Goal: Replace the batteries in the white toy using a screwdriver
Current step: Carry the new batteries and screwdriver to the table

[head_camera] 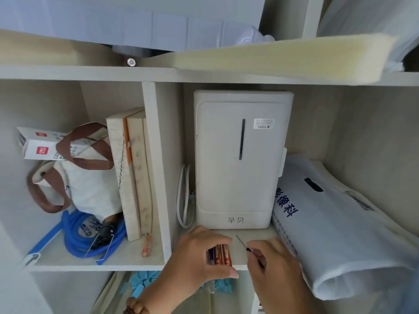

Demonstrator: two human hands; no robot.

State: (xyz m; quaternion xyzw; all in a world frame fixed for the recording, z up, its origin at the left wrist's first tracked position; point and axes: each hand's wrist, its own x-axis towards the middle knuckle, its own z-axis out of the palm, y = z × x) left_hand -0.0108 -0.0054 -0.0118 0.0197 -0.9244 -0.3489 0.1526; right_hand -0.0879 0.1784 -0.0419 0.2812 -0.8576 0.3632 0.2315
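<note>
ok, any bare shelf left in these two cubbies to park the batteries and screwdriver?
Right cubby: only the front strip of shelf between the white appliance and the edge, where the left hand holds batteries and the right hand a thin screwdriver; white bag crowds its right. Left cubby: small bare patch beside the orange tool; blue hose fills the rest.

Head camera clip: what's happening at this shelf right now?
A person is reaching into the right-hand shelf compartment with both hands. The left hand grips a small bunch of batteries, red-and-gold ones with a darker one beside them. The right hand holds a thin screwdriver, tip pointing toward the back of the shelf. Both hands are just in front of a white appliance standing upright there. No white toy is clearly identifiable in view, so battery replacement does not appear underway yet.
</note>
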